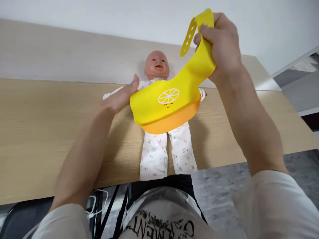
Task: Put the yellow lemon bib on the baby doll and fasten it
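Note:
A baby doll (pixel 157 64) in white printed clothes lies on its back on the wooden table (pixel 45 132), its legs reaching the near edge. A yellow silicone bib (pixel 166 99) with a lemon-slice print and an orange catch pocket hangs over the doll's chest. My right hand (pixel 221 43) is closed on the bib's upper strap, lifting it above the doll's head; the strap's perforated end sticks out to the left. My left hand (pixel 123 96) touches the bib's left edge beside the doll's arm, its fingers mostly hidden behind the bib.
A pale wall panel (pixel 62 53) runs behind the table. Grey floor (pixel 224 186) shows below the table's near edge at the right. A dark chair and white cable (pixel 99 202) sit under the table at my left.

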### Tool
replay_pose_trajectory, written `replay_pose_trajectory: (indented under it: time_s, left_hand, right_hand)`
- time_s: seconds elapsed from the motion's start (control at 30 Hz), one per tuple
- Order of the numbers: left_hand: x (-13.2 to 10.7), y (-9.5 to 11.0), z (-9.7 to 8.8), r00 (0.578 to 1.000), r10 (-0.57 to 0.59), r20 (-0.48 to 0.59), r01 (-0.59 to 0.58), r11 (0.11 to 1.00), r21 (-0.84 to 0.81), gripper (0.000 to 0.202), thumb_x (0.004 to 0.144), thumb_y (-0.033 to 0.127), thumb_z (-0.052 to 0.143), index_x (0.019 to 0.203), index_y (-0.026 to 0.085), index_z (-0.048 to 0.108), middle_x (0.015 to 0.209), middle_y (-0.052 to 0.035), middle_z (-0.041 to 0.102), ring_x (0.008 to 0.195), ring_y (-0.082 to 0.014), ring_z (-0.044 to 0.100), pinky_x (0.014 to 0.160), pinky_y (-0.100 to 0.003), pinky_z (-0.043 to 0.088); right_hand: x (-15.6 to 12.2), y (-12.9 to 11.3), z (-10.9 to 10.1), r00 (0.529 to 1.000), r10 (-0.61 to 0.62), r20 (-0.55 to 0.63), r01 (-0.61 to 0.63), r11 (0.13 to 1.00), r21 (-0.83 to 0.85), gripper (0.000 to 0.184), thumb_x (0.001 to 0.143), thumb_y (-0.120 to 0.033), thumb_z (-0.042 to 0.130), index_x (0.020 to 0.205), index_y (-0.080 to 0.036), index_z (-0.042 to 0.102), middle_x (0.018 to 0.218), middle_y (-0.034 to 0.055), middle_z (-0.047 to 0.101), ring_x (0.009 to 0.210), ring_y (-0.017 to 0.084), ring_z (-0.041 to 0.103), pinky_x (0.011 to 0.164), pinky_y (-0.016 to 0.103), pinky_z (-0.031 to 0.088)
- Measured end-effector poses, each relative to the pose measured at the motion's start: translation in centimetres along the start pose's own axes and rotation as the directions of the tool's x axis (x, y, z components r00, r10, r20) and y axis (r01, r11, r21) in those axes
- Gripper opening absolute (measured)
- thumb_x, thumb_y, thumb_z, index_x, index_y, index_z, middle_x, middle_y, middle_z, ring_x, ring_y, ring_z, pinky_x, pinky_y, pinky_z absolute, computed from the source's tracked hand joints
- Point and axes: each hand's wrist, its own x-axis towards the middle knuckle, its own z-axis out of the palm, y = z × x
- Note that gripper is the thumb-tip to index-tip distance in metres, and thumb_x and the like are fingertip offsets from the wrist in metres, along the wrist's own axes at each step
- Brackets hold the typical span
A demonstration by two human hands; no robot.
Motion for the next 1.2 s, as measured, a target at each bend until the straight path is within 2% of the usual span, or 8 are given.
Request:
replay_pose_trajectory:
  time_s: [0.07,0.13,0.4,0.6,0.73,0.83,1.07,1.2]
  left_hand:
    - [-0.1,0.6,0.2,0.995,0.041,0.087,-0.023,0.979,-0.201,0.064,0.057,0.083,0.066,0.083,0.025,0.072,0.086,-0.0083,0.074,0.109,-0.0364,0.061,0.081,-0.042,0.054]
    - [-0.1,1.5,0.7,0.982,0.172,0.079,-0.139,0.937,-0.320,0.054,0.052,0.069,0.081,0.088,0.030,0.072,0.097,-0.0051,0.074,0.121,-0.0360,0.055,0.088,-0.043,0.055]
    - [3.7,5.3,3.2,0.854,0.512,-0.095,-0.517,0.813,-0.268,0.016,0.072,0.023,0.076,0.085,0.020,0.067,0.092,-0.0025,0.071,0.100,-0.0282,0.067,0.094,-0.050,0.053]
    - [7.2,4.0,2.0,0.899,0.320,-0.300,-0.404,0.871,-0.279,0.029,0.064,0.014,0.077,0.089,0.013,0.064,0.077,-0.0035,0.066,0.091,-0.0291,0.069,0.087,-0.046,0.055]
    - [9.0,1.0,1.8,0.930,0.214,-0.299,-0.312,0.889,-0.334,0.024,0.063,0.023,0.076,0.083,0.017,0.064,0.072,-0.0016,0.067,0.079,-0.0240,0.069,0.069,-0.032,0.058]
    - [9.6,-0.7,2.1,0.941,0.183,-0.285,-0.293,0.861,-0.416,0.023,0.063,0.025,0.076,0.081,0.017,0.064,0.073,-0.0021,0.067,0.069,-0.0199,0.067,0.064,-0.029,0.056]
    - [10.3,-2.2,3.0,0.942,0.050,-0.330,-0.204,0.869,-0.450,0.025,0.063,0.023,0.075,0.086,0.017,0.066,0.076,-0.0041,0.070,0.070,-0.0227,0.067,0.066,-0.034,0.056]
    - [10.7,-2.6,2.6,0.922,-0.038,-0.385,-0.122,0.915,-0.384,0.009,0.064,0.017,0.067,0.071,0.016,0.061,0.060,-0.0007,0.060,0.055,-0.0166,0.058,0.056,-0.029,0.049]
  right_hand:
    - [0.5,0.8,-0.1,1.000,-0.008,-0.026,0.008,1.000,-0.021,0.016,0.082,-0.007,0.045,0.073,-0.020,0.045,0.064,-0.0006,0.050,0.055,0.008,0.045,0.053,0.020,0.038]
    - [0.9,1.5,-0.2,1.000,0.001,-0.021,-0.003,0.998,-0.060,0.015,0.080,-0.010,0.048,0.072,-0.022,0.045,0.065,-0.0005,0.051,0.058,0.010,0.046,0.054,0.021,0.039]
    - [2.3,2.9,-0.8,0.998,-0.068,0.002,0.067,0.997,0.022,0.011,0.079,-0.013,0.050,0.078,-0.023,0.044,0.071,-0.0015,0.054,0.066,0.011,0.052,0.060,0.023,0.045]
    - [4.7,6.9,-1.2,0.987,0.019,-0.161,-0.024,0.999,-0.032,0.013,0.082,-0.007,0.044,0.084,-0.019,0.040,0.069,-0.0047,0.050,0.058,0.005,0.044,0.057,0.016,0.035]
    - [5.5,11.9,-0.5,0.976,0.126,-0.178,-0.129,0.992,-0.007,0.012,0.079,-0.008,0.046,0.085,-0.017,0.043,0.067,-0.0051,0.050,0.056,0.004,0.043,0.058,0.016,0.035]
    - [5.4,14.3,0.1,0.943,0.260,-0.209,-0.249,0.966,0.077,0.008,0.079,-0.011,0.050,0.080,-0.016,0.043,0.063,-0.0051,0.047,0.053,0.005,0.042,0.054,0.017,0.034]
    - [4.2,16.6,0.7,0.923,0.355,-0.148,-0.345,0.935,0.087,0.012,0.077,-0.017,0.058,0.075,-0.015,0.046,0.062,-0.0042,0.048,0.054,0.005,0.044,0.053,0.018,0.036]
    - [3.8,18.7,1.0,0.892,0.435,-0.120,-0.424,0.899,0.109,0.011,0.078,-0.018,0.057,0.086,-0.014,0.050,0.073,-0.0012,0.055,0.064,0.009,0.053,0.062,0.022,0.044]
